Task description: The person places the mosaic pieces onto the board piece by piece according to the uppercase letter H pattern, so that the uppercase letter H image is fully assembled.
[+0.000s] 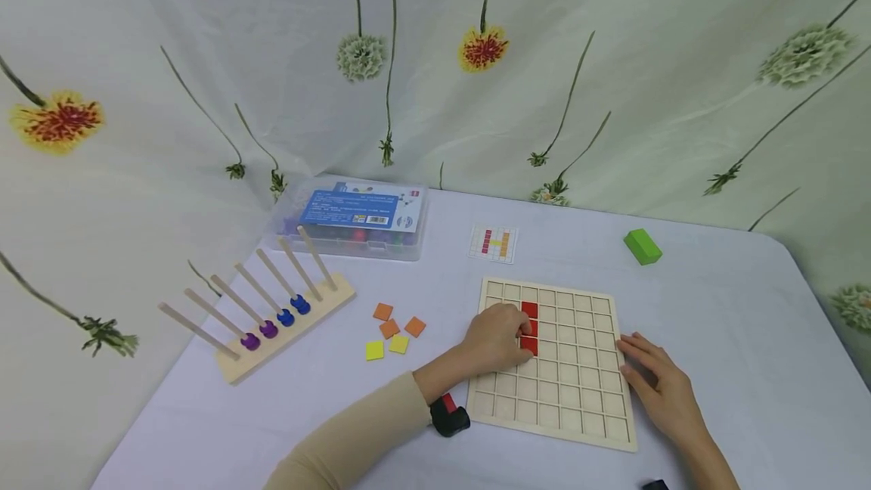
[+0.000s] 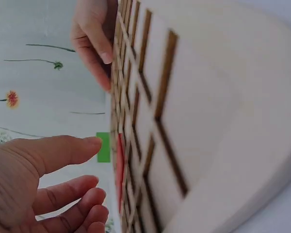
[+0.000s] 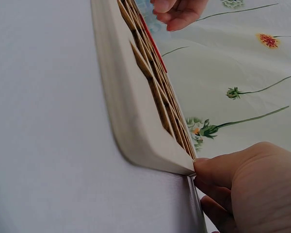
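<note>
A wooden grid board (image 1: 571,392) lies on the table with three red square tiles (image 1: 529,310) in a column in its upper left part. My left hand (image 1: 495,339) is over the left side of the board, its fingertips beside the red tiles. In the left wrist view, the thumb (image 2: 72,151) and the bent fingers stand apart, with no tile visible between them. At the board's right edge is my right hand (image 1: 663,388), thumb and fingertips touching the side. The right wrist view shows its thumb (image 3: 218,169) against the board's rim.
Loose orange tiles (image 1: 383,311) and yellow tiles (image 1: 375,350) lie left of the board. Farther left stands a peg rack (image 1: 292,331) with purple and blue beads. Behind are a plastic case (image 1: 354,218), a pattern card (image 1: 493,243) and a green block (image 1: 643,246).
</note>
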A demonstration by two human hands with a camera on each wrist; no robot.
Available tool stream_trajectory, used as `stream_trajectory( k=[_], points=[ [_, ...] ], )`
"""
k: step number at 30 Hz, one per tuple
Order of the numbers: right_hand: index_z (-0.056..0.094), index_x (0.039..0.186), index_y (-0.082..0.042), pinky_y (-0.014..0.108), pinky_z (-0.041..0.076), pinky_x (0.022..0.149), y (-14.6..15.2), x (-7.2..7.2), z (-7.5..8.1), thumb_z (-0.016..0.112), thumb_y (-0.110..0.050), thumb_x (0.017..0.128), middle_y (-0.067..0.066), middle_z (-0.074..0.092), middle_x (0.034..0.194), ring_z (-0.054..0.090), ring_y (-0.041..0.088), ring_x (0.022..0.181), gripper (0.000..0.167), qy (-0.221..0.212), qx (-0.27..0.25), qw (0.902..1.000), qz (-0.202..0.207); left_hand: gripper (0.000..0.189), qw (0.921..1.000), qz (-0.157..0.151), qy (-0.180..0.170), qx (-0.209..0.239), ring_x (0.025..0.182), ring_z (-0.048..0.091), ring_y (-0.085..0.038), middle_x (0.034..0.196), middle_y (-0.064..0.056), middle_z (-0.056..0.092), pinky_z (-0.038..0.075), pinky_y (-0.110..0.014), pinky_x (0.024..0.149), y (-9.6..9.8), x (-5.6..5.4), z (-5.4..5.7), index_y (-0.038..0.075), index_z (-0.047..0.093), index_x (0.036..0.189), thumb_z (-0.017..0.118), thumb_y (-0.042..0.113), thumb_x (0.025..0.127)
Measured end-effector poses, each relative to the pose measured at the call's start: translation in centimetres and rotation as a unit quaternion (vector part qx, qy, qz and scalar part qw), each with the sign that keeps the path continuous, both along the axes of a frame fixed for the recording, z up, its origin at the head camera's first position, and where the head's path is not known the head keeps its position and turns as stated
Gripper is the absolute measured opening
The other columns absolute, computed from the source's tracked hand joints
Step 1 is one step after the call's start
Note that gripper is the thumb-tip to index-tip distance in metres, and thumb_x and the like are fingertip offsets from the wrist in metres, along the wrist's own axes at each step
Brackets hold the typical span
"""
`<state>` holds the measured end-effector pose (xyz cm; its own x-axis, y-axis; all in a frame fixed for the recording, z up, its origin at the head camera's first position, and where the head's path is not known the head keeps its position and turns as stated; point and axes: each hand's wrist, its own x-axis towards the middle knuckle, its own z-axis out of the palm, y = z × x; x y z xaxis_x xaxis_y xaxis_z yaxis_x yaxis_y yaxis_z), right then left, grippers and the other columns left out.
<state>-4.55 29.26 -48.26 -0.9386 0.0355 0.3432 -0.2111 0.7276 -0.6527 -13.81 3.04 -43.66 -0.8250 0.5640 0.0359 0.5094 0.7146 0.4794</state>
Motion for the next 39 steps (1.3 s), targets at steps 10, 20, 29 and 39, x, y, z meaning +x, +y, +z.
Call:
stream_trajectory(
  k=[10, 20, 29, 39],
  points=[
    [0.064, 0.120, 0.005, 0.000, 0.011, 0.105, 0.0, 0.0, 0.3, 0.066, 0.002, 0.087, 0.024, 0.059, 0.130, 0.022, -0.026, 0.126, 0.033, 0.006, 0.000, 1.0000, 0.004, 0.031, 0.9901, -0.013, -0.030, 0.137, 0.086, 0.058, -0.017, 0.093, -0.004, 0.065, 0.048, -0.025, 0.076, -6.7, 0.6, 5.1, 0.009, 0.069, 0.109, 0.078, 0.021, 0.081],
    [0.064, 0.120, 0.006, 0.002, 0.010, 0.108, 0.0, 0.0, 0.1, 0.066, 0.003, 0.087, 0.025, 0.059, 0.130, 0.022, -0.028, 0.125, 0.033, 0.008, -0.002, 1.0000, 0.003, 0.041, 0.9701, -0.006, -0.021, 0.242, 0.091, 0.059, -0.020, 0.102, -0.001, 0.064, 0.053, -0.030, 0.078, -13.7, 3.9, 3.0, 0.016, 0.065, 0.117, 0.079, 0.015, 0.078],
    [0.064, 0.120, 0.006, 0.002, 0.010, 0.107, -0.1, 0.0, -0.1, 0.066, 0.002, 0.087, 0.024, 0.059, 0.130, 0.022, -0.028, 0.125, 0.033, 0.008, -0.002, 1.0000, 0.004, 0.039, 0.9630, 0.024, -0.033, 0.267, 0.090, 0.058, -0.021, 0.103, -0.005, 0.065, 0.052, -0.030, 0.077, -16.2, 5.4, -1.3, 0.009, 0.066, 0.113, 0.079, 0.012, 0.076],
    [0.063, 0.122, 0.005, 0.003, 0.009, 0.108, -0.2, 0.0, -0.1, 0.065, -0.001, 0.089, 0.023, 0.058, 0.132, 0.022, -0.026, 0.126, 0.033, -0.005, -0.001, 1.0000, -0.003, 0.038, 0.9664, 0.024, -0.059, 0.249, 0.089, 0.057, -0.015, 0.105, 0.001, 0.064, 0.051, -0.024, 0.079, -16.5, 5.4, -3.5, 0.013, 0.066, 0.113, 0.079, 0.019, 0.078]
  ],
)
